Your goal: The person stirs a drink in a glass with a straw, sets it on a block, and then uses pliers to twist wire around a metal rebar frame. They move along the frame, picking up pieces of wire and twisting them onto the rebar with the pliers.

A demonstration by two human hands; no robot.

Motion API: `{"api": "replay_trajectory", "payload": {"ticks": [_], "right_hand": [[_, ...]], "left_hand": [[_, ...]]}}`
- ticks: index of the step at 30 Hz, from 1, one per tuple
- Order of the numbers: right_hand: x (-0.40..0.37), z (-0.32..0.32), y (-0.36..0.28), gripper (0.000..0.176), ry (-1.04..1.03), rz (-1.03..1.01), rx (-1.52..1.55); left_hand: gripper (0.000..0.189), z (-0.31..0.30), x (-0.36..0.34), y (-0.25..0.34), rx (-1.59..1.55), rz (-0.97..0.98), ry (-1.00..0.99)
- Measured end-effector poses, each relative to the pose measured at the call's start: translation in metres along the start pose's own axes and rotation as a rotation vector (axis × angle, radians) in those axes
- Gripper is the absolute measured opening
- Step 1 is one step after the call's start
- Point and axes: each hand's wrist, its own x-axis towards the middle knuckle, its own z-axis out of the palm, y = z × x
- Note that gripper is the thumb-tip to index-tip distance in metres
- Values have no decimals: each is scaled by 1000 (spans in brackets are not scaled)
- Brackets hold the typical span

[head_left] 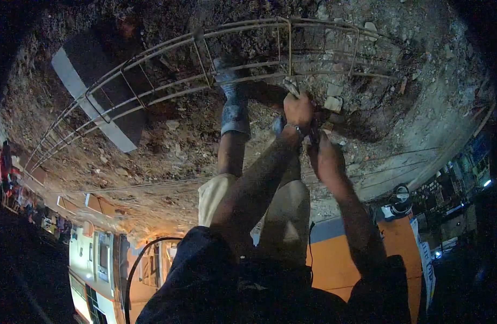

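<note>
My left hand (pixel 298 110), with a bracelet at the wrist, is closed around a small pale object (pixel 291 86) at its upper edge; what it is remains unclear. Just below and to the right, my right hand (pixel 330 159) is closed on a dark, narrow thing (pixel 313 136), too dim to name. Both hands are close together beneath a long cage of thin metal bars (pixel 290 51), joined by rectangular ties. The pale object lies close to the cage's lower bars; contact cannot be made out.
My boot (pixel 235 110) stands on the rubble-strewn soil (pixel 178 135) beside the cage. A flat grey-white board (pixel 92 100) lies under its left part. Loose stones (pixel 333 102) are right of my left hand. An orange wall (pixel 335 259) and lit building (pixel 94 259) show at the bottom.
</note>
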Motion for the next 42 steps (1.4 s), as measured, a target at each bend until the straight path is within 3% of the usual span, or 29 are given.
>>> {"api": "replay_trajectory", "payload": {"ticks": [1,3,5,6,8,10,12,13,14,15,17,19,21,23,24,26,28,30,31,32,33,35,36,38,40,41,42], "right_hand": [[-7,-23,-32,22,-2,-306,-294],[11,-16,5,22,-25,-265,-355],[19,-22,27,25,-44,-234,-409],[17,-27,34,21,-3,-247,-635],[8,-34,14,19,34,-259,-856],[-8,-53,-58,16,-10,-100,-671],[-6,-55,-45,16,29,-59,-596],[-3,-56,-41,16,54,-40,-556],[-1,-57,-36,17,79,-23,-516],[3,-59,-36,21,84,-98,-618],[15,-56,-27,26,99,-181,-714],[26,-47,-10,28,66,-56,-712],[36,-45,2,29,105,-118,-697],[45,-38,24,32,132,-172,-670],[52,-37,46,33,223,-494,-746],[60,-36,44,34,315,-813,-810],[74,-31,30,34,-4,112,-425],[80,-20,68,34,80,46,-315],[70,-21,66,34,118,20,-263],[60,-21,62,34,155,-8,-210],[31,-30,16,35,28,0,-494],[5,-15,2,36,-91,8,-778],[4,13,31,34,109,82,-177],[3,25,30,33,296,145,428],[-3,22,13,31,141,-483,6],[-12,13,7,31,-258,24,494],[-11,16,6,31,-336,139,719]], "left_hand": [[34,-17,-8,18,-40,53,-83],[36,-29,-22,42,-84,106,-166],[37,-29,-26,48,-547,-188,-231],[37,-30,-27,48,-546,-183,-227],[38,-30,-32,38,447,97,89],[36,-78,-39,73,383,566,540],[32,-113,3,50,861,898,424],[32,-120,19,45,861,906,422],[31,-125,35,42,943,918,191],[32,-126,48,38,1017,916,-39],[33,-114,89,2,937,822,-125],[34,-114,93,-4,853,710,-218],[33,-112,90,-5,984,929,41],[33,-111,91,-7,915,877,-3],[33,-111,92,-7,841,834,-38],[34,-109,93,-21,763,887,7],[36,-111,68,3,681,955,62],[43,-106,-17,81,766,929,615],[44,-76,-22,62,566,486,380],[45,-52,-21,38,449,271,245],[46,-28,-21,14,354,43,139],[49,-6,-10,9,220,143,-33],[51,-3,-11,17,170,174,-92],[43,-21,-31,52,395,54,200],[36,-27,-15,26,454,-10,117],[35,-24,0,-11,561,174,66],[36,-33,0,-6,514,233,-7]]}}
